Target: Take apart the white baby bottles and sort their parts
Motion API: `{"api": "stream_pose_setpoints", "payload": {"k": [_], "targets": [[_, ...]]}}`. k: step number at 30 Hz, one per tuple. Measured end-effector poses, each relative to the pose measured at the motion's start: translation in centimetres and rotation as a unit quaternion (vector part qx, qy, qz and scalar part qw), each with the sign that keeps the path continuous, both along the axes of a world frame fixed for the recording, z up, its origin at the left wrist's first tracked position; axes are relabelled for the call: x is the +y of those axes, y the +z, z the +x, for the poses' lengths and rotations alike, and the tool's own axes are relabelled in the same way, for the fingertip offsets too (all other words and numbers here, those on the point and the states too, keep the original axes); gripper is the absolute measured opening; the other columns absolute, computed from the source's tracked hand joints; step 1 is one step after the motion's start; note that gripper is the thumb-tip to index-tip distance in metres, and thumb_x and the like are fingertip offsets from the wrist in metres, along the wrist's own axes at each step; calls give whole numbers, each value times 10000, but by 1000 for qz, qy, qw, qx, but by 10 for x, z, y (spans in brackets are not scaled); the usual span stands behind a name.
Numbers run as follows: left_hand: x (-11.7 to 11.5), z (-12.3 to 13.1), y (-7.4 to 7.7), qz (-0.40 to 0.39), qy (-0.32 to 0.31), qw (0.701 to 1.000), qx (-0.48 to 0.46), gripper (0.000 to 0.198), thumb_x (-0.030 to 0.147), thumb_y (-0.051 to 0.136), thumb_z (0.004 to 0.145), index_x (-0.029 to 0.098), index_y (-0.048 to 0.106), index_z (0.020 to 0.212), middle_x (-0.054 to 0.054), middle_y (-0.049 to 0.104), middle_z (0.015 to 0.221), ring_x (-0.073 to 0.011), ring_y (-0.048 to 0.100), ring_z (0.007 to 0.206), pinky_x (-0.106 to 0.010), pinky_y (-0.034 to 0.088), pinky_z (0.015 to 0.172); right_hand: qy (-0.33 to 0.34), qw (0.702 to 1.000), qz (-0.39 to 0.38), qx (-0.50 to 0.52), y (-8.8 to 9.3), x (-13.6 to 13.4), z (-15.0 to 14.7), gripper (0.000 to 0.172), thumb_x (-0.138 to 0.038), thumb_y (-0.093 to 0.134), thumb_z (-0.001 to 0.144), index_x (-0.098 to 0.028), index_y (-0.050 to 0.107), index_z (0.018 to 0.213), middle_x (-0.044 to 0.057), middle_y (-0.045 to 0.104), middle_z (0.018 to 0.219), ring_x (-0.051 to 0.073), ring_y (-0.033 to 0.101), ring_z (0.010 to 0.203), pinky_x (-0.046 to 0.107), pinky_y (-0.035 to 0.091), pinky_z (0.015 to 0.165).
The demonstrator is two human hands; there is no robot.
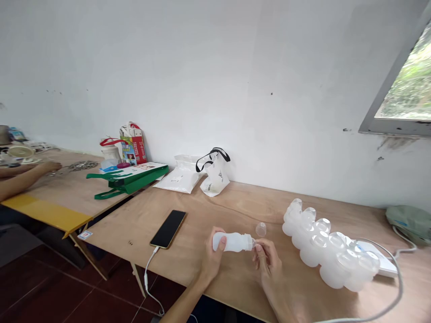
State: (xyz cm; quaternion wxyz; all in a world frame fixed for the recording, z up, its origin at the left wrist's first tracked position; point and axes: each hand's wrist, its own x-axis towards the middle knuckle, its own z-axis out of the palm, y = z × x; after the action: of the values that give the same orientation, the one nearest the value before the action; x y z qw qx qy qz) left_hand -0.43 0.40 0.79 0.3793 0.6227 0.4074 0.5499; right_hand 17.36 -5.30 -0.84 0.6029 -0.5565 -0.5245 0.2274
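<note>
Gripping a light white plastic bottle (232, 242) round its body in the closed left hand (212, 260), right hand (267, 264) pinching the neck (looks soft; body safest hold).

We carry the left forearm (182, 301) and right forearm (286, 309) low, both angled in toward the midline, skin bare at the wrists. Our left hand (212, 260) is curled, with the thumb (222, 243) on top and the fingers closed beneath. Our right hand (268, 264) sits just beside it, thumb and forefinger pinched together at the fingertips (257, 244), the remaining fingers loosely bent.
</note>
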Motion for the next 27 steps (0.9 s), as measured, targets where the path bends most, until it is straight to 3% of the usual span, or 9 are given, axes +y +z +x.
{"api": "stream_pose_setpoints", "payload": {"k": [7, 11, 16, 19, 24, 27], "targets": [[0, -2, -2, 9, 6, 1000, -2, 507, 692, 464, 940, 198, 578, 928, -20, 600, 791, -183, 565, 696, -261, 440, 640, -10, 997, -4, -74, 6, -3, 0, 442, -608, 413, 1014, -249, 630, 879, -23, 590, 633, 166, 569, 544, 258, 470, 576], [-2, -2, -3, 18, 7, 1000, 14, 536, 720, 464, 923, 198, 586, 927, -29, 608, 809, -185, 555, 700, -261, 433, 638, -20, 995, -8, -100, 10, -4, -2, 540, -639, 376, 1014, -259, 519, 658, -22, 554, 558, 164, 542, 510, 255, 440, 527], [-3, -3, -5, 26, 1, 1000, 13, 554, 730, 455, 921, 195, 597, 917, -23, 590, 788, -179, 545, 684, -255, 425, 623, -8, 993, -12, -119, 8, -3, -1, 606, -654, 339, 1019, -253, 451, 580, -23, 525, 510, 150, 513, 472, 257, 404, 507], [-2, -2, -3, 31, 3, 999, 10, 551, 727, 460, 922, 194, 602, 912, -23, 590, 785, -179, 546, 685, -255, 426, 626, -23, 990, -8, -140, 10, -4, -2, 579, -626, 349, 1028, -253, 468, 601, -21, 542, 532, 157, 536, 498, 258, 413, 528], [-1, 0, 2, 5, 20, 1000, -23, 545, 725, 459, 925, 196, 585, 889, -16, 588, 769, -183, 559, 691, -254, 432, 626, -26, 989, 22, -141, 20, -9, -7, 435, -593, 369, 1030, -260, 587, 853, -17, 634, 670, 175, 607, 575, 255, 481, 588], [-1, -1, 2, 11, 17, 999, -25, 540, 718, 462, 926, 194, 586, 883, -12, 577, 760, -180, 553, 680, -252, 420, 614, -10, 990, 30, -139, 21, -9, -8, 452, -571, 349, 1041, -265, 535, 766, -22, 600, 645, 170, 592, 573, 248, 475, 580]]}}
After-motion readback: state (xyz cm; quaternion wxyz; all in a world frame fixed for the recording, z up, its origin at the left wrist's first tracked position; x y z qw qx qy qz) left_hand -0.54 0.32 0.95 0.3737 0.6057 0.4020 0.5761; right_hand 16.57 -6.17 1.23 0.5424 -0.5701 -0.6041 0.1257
